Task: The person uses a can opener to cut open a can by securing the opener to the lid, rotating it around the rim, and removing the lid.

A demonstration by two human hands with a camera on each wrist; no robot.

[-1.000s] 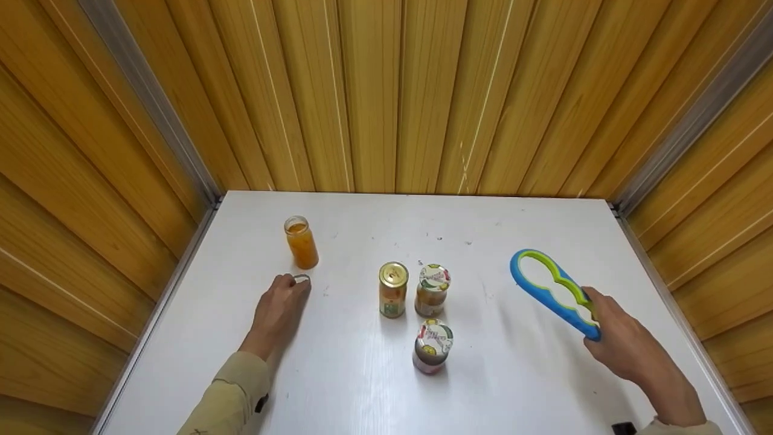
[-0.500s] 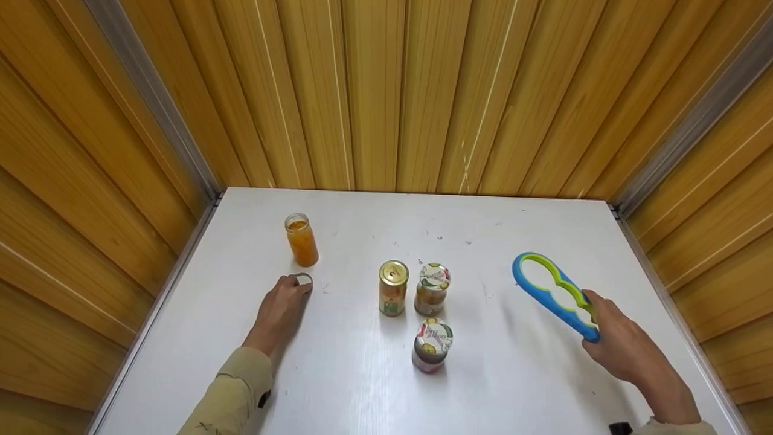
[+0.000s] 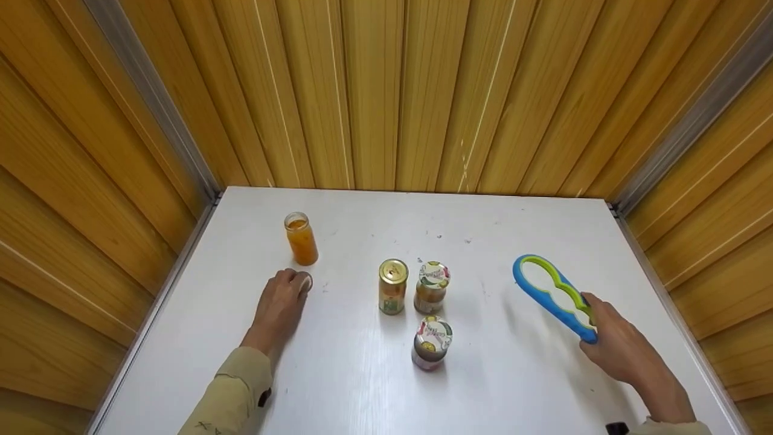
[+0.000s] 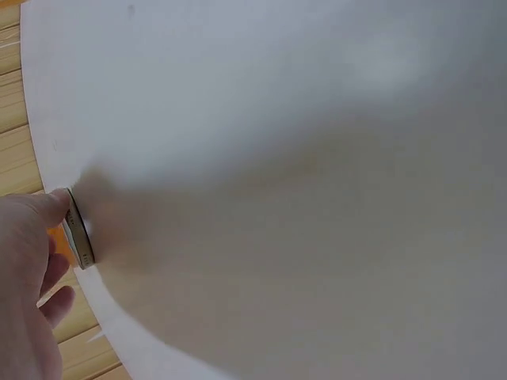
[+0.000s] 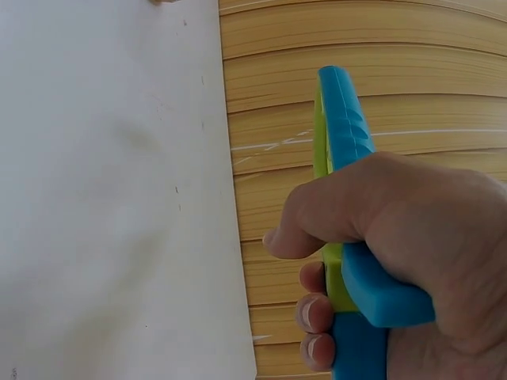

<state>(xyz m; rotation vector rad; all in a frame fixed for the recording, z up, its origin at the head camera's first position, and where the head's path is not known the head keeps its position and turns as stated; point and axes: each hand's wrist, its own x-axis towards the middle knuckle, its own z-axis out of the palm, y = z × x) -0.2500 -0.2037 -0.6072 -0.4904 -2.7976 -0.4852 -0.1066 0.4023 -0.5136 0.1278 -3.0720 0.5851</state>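
My left hand (image 3: 279,309) pinches a round jar lid (image 3: 307,282) close to the table, just in front of an open glass jar (image 3: 303,244) of orange contents. The left wrist view shows the lid's rim (image 4: 80,237) edge-on, under the thumb. On the right, my right hand (image 3: 622,347) grips a blue and green jar opener (image 3: 546,296) by one end, its looped end pointing away to the left. Between the hands stand a tall jar with a gold lid (image 3: 393,287) and two shorter jars with patterned lids, one behind (image 3: 431,289) and one in front (image 3: 432,344).
A white table (image 3: 362,374) carries all the jars. Wood-look panels (image 3: 374,96) rise behind it and on both sides, with metal posts (image 3: 151,90) at the corners.
The lid has turned in my left fingers and now stands more tilted. The opener and right hand have shifted very slightly; the jars stay where they were.
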